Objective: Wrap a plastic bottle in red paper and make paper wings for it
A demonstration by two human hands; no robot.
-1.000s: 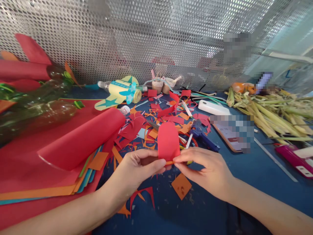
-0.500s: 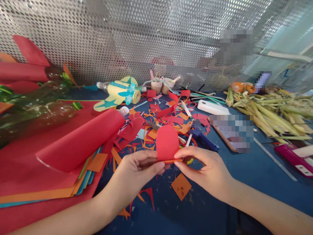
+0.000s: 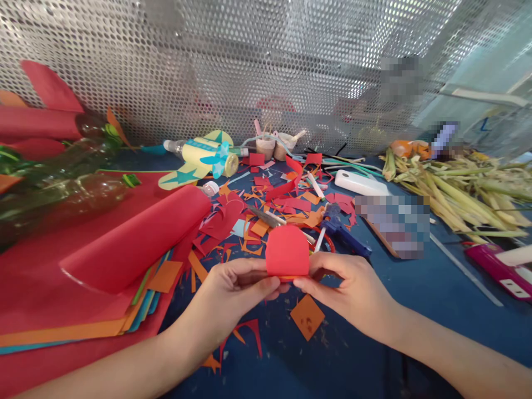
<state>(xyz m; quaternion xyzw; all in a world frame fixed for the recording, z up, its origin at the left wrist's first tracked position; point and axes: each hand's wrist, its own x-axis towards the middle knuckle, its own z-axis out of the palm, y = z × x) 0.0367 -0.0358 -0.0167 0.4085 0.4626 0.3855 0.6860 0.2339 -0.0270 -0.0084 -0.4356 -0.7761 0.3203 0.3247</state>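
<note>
Between my two hands, a red paper piece (image 3: 287, 250) with a rounded top is held upright above the table. A narrow orange strip (image 3: 286, 279) shows along its lower edge. My left hand (image 3: 245, 282) pinches the lower left corner between thumb and fingers. At the lower right, my right hand (image 3: 344, 282) pinches the edge with its thumb in front. Scissors (image 3: 266, 216) lie partly hidden behind the red piece. An orange paper square (image 3: 307, 317) with brown spots lies on the table below my hands.
To the left, a red paper-wrapped bottle (image 3: 141, 238) lies on stacked coloured sheets. Red and orange scraps (image 3: 291, 205) cover the middle. A blue glue gun (image 3: 344, 233), a phone (image 3: 393, 227), a pink power strip (image 3: 499, 269) and dry husks (image 3: 457, 188) are rightward. Perforated metal (image 3: 233, 66) stands behind.
The red piece's upper part has tipped, so it looks shorter and wider. My right fingers have shifted slightly right and behind its edge. The left hand has hardly moved.
</note>
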